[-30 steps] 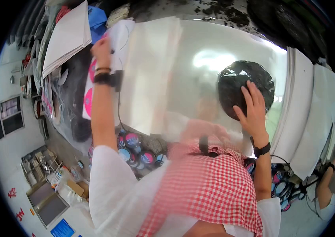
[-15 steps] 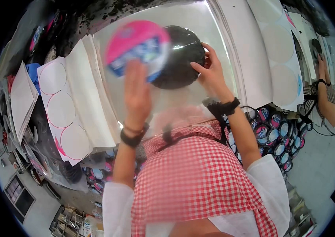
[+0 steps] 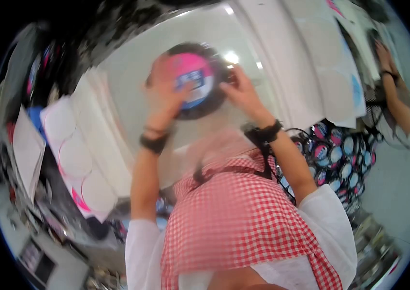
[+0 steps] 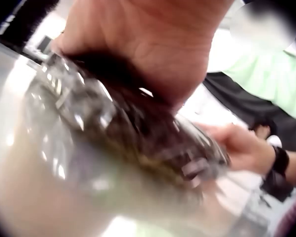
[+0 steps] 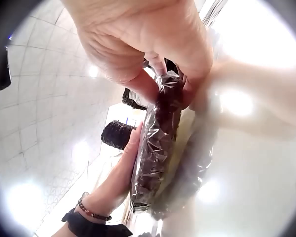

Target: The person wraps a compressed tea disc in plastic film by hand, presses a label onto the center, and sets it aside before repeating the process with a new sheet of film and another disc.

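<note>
A dark round packet in shiny clear film lies on the glossy pale work surface. On its top is a round pink, white and blue label. My left hand, blurred in the head view, rests over the label's left part and the packet's left side. At the packet's right edge, my right hand pinches the rim between thumb and fingers. The left fingertips are hard to make out.
Sheets with round outlines and stacked pale sheets lie on the left. More large sheets cover the right side. Below the surface's right edge are many labelled round packets. Another person's arm shows at far right.
My left hand went from the sheets at left to the packet, carrying the label, which now lies on top. My right hand shifted from resting on the packet to gripping its right edge.
</note>
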